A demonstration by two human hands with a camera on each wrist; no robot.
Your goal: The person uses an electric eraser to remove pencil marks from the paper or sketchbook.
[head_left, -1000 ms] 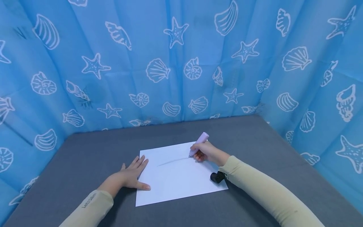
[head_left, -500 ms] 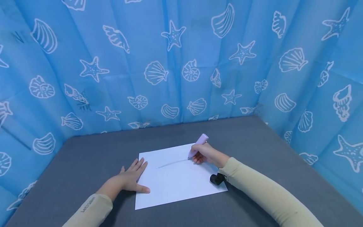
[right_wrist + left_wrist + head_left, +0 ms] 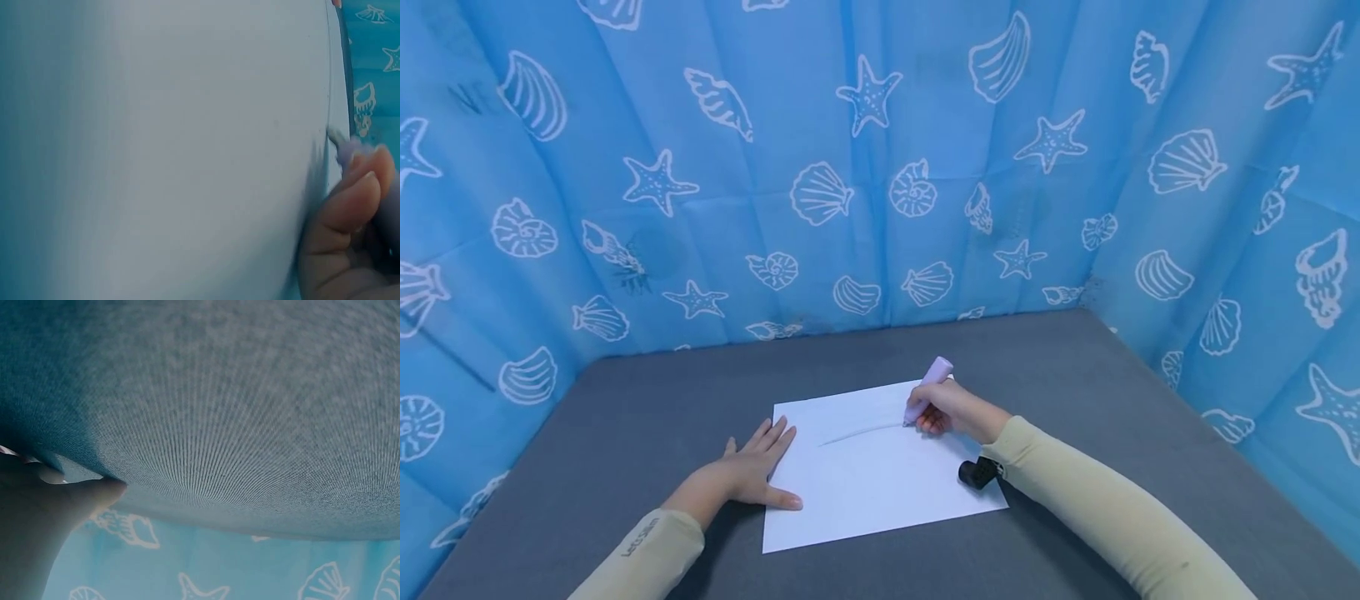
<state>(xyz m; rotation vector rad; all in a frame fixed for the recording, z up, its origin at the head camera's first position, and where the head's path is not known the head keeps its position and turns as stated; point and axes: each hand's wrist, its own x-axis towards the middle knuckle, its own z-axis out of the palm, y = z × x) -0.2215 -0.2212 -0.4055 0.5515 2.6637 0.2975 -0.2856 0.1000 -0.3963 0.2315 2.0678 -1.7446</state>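
Observation:
A white sheet of paper (image 3: 850, 500) lies on the grey table, bearing a thin greyish line (image 3: 857, 432). My right hand (image 3: 942, 407) grips a thick lavender pen-shaped tool (image 3: 934, 372), tilted, with its narrow tip at the line's right end. In the right wrist view, thumb and finger pinch the tool (image 3: 350, 149) close behind its grey tip, and the line runs up from that tip. My left hand (image 3: 752, 469) rests on the paper's left edge, fingers spread and thumb on the sheet. The left wrist view shows only part of this hand (image 3: 37, 512).
A grey cloth-covered table (image 3: 700, 392) extends around the paper. Behind and to the right hangs a blue curtain (image 3: 880, 225) with white shells and starfish. A black wrist camera (image 3: 977, 473) under the right sleeve overlaps the paper's right side.
The head view has shifted slightly. Against the paper, the tool's tip has moved a little toward the person, still at the line's right end. The left hand keeps its place on the sheet.

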